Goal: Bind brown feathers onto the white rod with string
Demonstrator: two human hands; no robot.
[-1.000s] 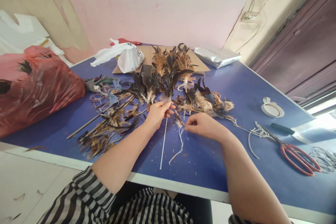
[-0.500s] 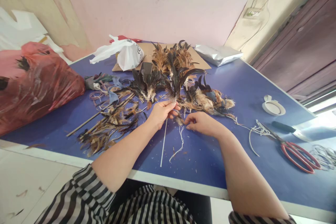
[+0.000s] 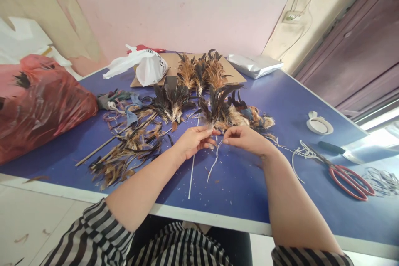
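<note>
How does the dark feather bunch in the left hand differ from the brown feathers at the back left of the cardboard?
The dark feather bunch looks mostly black; the brown feathers are mainly orange-brown. The left hand pinches the dark feather bunch near its base, while the brown feathers lie unheld on the cardboard. Both fan out away from the person.

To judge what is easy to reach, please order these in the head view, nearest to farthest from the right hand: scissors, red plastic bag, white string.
1. White string, at the fingertips of the right hand.
2. Scissors, off to its right.
3. Red plastic bag, far to the left.
</note>
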